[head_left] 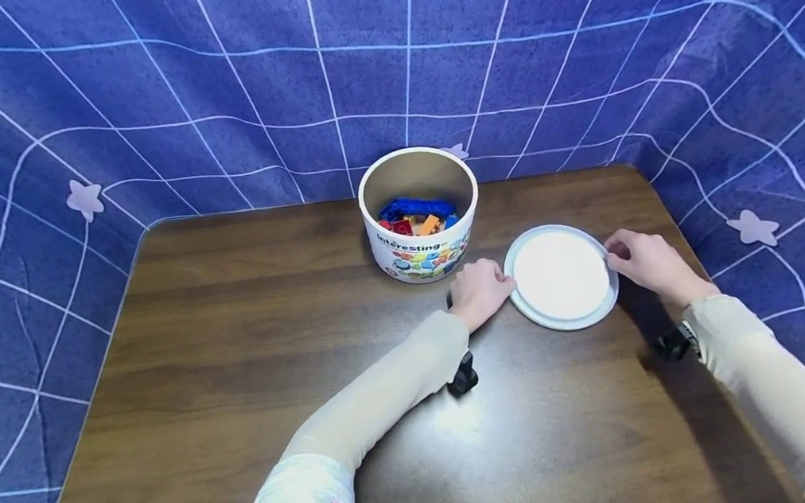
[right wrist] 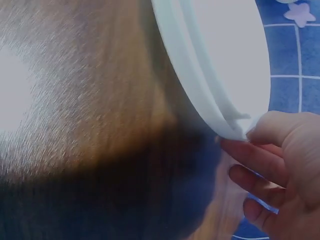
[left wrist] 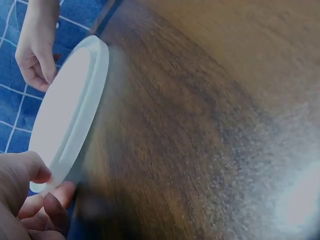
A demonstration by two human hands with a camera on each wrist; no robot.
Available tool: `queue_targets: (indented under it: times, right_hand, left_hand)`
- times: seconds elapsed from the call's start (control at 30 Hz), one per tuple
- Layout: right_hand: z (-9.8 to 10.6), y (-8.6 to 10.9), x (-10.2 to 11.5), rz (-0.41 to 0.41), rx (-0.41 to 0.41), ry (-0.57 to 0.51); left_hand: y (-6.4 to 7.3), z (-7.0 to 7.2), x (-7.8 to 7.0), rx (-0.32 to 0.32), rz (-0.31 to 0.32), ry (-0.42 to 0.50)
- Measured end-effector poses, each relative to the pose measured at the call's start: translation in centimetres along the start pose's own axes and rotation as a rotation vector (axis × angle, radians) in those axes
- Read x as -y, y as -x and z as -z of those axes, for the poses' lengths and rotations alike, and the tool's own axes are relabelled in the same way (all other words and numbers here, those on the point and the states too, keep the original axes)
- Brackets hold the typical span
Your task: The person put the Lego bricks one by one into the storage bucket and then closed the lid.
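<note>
Both hands pinch a round white lid by its rim, one at each side, on the right half of the table. My left hand has its thumb on top of the rim and its fingers beneath, as the left wrist view shows at the lid's edge. On the opposite side my right hand grips the rim between thumb and fingers, seen in the right wrist view beside the lid. Just left of the lid stands an uncovered white tub printed with "Interesting" and colourful pictures.
Inside the tub lie toy bricks, among them a long blue piece and an orange one. The brown wooden table meets a blue gridded cloth at the back and sides.
</note>
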State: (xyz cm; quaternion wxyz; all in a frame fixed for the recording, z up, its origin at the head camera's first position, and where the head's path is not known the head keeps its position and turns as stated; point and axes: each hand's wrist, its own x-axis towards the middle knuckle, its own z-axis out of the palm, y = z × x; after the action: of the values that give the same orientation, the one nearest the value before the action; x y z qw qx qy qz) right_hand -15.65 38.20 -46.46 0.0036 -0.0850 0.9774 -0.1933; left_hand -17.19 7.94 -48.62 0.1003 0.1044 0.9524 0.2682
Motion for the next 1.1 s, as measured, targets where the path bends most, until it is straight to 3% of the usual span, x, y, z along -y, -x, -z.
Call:
queue_targets:
  times: [0.2, 0.37, 0.5, 0.73, 1.1]
  right_hand:
    - [1.0, 0.2, 0.6, 0.064, -0.043, -0.078]
    - [2.3, 0.2, 1.7, 0.053, -0.032, -0.095]
    - [3.2, 0.0, 2.2, 0.045, -0.037, -0.103]
    - [4.8, 0.3, 2.4, 0.024, -0.093, -0.171]
    - [7.3, 0.0, 3.9, 0.015, -0.133, -0.224]
  left_hand:
    - [0.9, 1.0, 0.2, -0.011, 0.042, 0.084]
    - [1.4, 1.9, 0.4, -0.039, 0.046, 0.077]
    - [1.8, 3.0, 0.4, -0.051, 0.022, 0.099]
    - [2.9, 5.1, -1.0, -0.031, -0.035, 0.248]
    - [3.3, 9.5, -1.9, -0.036, -0.109, 0.263]
